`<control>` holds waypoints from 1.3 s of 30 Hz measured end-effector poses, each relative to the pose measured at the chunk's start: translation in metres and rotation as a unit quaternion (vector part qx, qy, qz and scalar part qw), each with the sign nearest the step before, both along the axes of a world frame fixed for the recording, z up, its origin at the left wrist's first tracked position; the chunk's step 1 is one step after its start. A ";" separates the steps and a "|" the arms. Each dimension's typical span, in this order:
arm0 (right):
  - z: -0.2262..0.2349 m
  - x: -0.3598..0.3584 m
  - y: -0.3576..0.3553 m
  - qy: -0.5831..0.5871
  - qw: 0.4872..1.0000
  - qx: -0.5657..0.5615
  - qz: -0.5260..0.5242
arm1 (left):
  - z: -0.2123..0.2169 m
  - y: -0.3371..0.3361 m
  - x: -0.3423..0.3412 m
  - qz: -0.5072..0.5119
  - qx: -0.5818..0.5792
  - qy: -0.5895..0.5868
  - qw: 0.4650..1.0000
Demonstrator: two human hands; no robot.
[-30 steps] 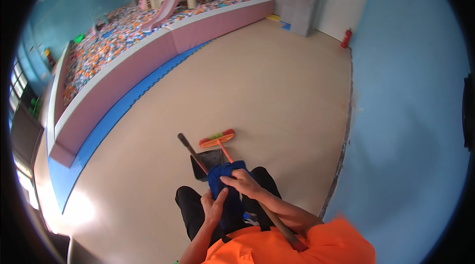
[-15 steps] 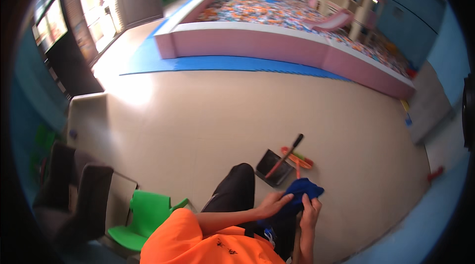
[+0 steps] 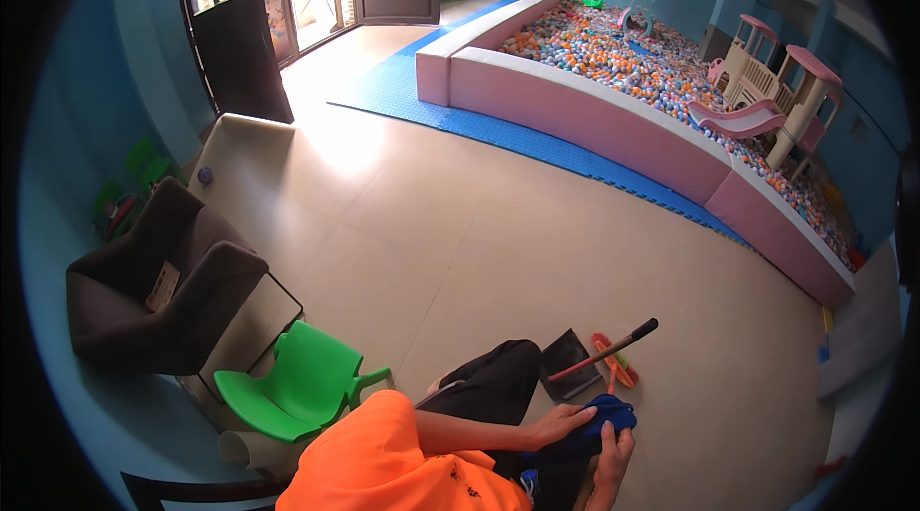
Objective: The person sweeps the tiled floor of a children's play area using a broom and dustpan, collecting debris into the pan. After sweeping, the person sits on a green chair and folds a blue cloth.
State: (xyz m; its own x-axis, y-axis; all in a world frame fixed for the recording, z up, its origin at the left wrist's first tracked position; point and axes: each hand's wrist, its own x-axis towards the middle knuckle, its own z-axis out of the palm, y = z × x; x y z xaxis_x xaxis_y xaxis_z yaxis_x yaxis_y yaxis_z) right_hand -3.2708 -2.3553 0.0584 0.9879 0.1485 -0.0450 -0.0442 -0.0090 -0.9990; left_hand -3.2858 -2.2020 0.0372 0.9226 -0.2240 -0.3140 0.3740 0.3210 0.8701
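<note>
A dark blue piece of fabric (image 3: 608,412), soft and bunched, is held over my lap; its exact kind does not show. The fingers of my left hand (image 3: 560,426) press on its left side. My right hand (image 3: 615,457) pinches its near right edge, thumb on top. Just beyond the fabric, a black dustpan (image 3: 565,363) with a red and black handle lies on the floor. Beside it, an orange-red broom head (image 3: 615,361) has its stick running toward my hands and partly hidden behind the fabric.
A green plastic chair (image 3: 305,382) stands close on my left, with a dark armchair (image 3: 168,272) beyond it. Ahead, a pink padded wall (image 3: 585,113) with blue mats (image 3: 498,135) along its base borders a ball pit holding a small slide (image 3: 743,118). A dark door (image 3: 240,61) stands far left.
My view has swung left, so the room sits tilted and farther right in the picture. Both hands stay on the blue fabric, which now looks more gathered between them.
</note>
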 end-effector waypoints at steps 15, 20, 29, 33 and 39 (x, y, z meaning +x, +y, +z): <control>0.005 -0.002 -0.002 0.057 0.995 0.036 -0.077 | -0.013 -0.006 0.001 -0.064 -0.048 0.043 0.996; 0.011 -0.002 -0.003 0.082 0.992 0.046 -0.086 | -0.015 -0.003 0.002 -0.051 -0.084 0.128 0.987; 0.055 -0.002 0.010 -0.109 0.985 -0.125 0.057 | -0.003 0.025 0.007 -0.091 -0.433 0.144 0.885; 0.033 0.013 0.011 -0.151 0.966 -0.200 0.063 | -0.028 0.001 -0.007 -0.160 -0.385 0.118 0.901; 0.013 0.015 -0.012 -0.020 0.994 -0.057 -0.092 | -0.014 0.017 -0.005 -0.065 -0.189 0.131 0.971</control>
